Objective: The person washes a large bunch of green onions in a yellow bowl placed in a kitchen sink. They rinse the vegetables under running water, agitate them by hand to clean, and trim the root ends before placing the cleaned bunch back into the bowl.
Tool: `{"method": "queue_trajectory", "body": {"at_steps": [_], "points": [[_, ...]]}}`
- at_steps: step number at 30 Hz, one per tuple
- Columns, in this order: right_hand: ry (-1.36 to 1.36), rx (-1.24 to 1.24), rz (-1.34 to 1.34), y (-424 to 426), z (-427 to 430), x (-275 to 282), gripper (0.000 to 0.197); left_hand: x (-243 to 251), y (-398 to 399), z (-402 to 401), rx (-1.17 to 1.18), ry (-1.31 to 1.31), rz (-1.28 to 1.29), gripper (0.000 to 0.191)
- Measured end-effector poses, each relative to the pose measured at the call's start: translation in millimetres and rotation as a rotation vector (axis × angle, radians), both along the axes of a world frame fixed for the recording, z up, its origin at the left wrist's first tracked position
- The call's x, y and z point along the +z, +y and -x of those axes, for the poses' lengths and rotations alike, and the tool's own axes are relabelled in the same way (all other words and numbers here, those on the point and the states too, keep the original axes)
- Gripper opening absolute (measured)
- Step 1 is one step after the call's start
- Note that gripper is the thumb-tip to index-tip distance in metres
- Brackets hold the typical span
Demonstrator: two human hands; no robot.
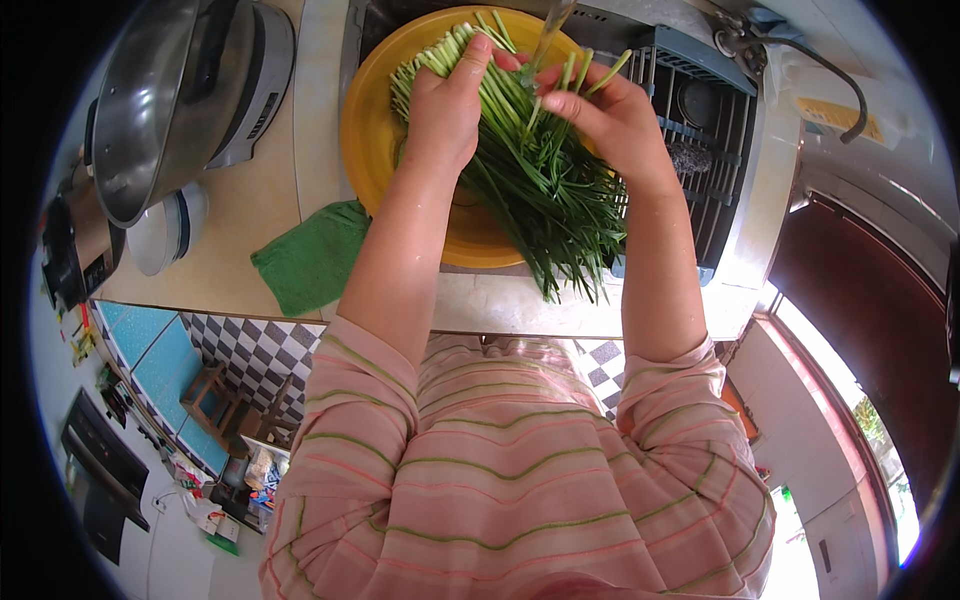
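A thick bunch of garlic chives (517,150) lies across a round yellow plastic basin (364,142), its pale cut ends at the upper left and its green leaves hanging over the near rim. My left hand (450,101) grips the bunch near the stem ends, thumb on top. Between the thumb and fingers of my right hand (607,112) are a few separate chive stalks (581,71). A stream of water (553,30) falls from above between the two hands. The left fingers beneath the bunch are mostly hidden.
Right of the basin, a blue-grey rack (705,56) with metal bars holds a steel scourer (688,157). A green cloth (311,259) lies on the counter (255,180) at left. Beyond it stand a large steel pot (142,142) and stacked bowls (161,236). A bent dark pipe (832,67) juts out at upper right.
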State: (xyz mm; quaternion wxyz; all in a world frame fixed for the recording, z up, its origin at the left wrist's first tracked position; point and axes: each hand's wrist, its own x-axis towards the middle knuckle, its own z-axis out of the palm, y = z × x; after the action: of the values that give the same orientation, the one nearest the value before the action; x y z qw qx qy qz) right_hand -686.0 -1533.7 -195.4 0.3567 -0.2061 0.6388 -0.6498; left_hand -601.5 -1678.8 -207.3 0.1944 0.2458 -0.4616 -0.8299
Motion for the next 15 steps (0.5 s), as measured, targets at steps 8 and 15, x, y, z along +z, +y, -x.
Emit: {"method": "queue_trajectory", "body": {"at_steps": [8,15], "points": [[0.081,0.067,-0.072,-2.2,-7.1,3.6,0.016,-2.9,-1.9,-1.4,-0.054,0.029,0.102,0.024],[0.143,-0.08,-0.04,-17.6,-3.4,13.7,0.015,2.3,6.1,-5.5,-0.163,0.019,0.275,0.044]]}}
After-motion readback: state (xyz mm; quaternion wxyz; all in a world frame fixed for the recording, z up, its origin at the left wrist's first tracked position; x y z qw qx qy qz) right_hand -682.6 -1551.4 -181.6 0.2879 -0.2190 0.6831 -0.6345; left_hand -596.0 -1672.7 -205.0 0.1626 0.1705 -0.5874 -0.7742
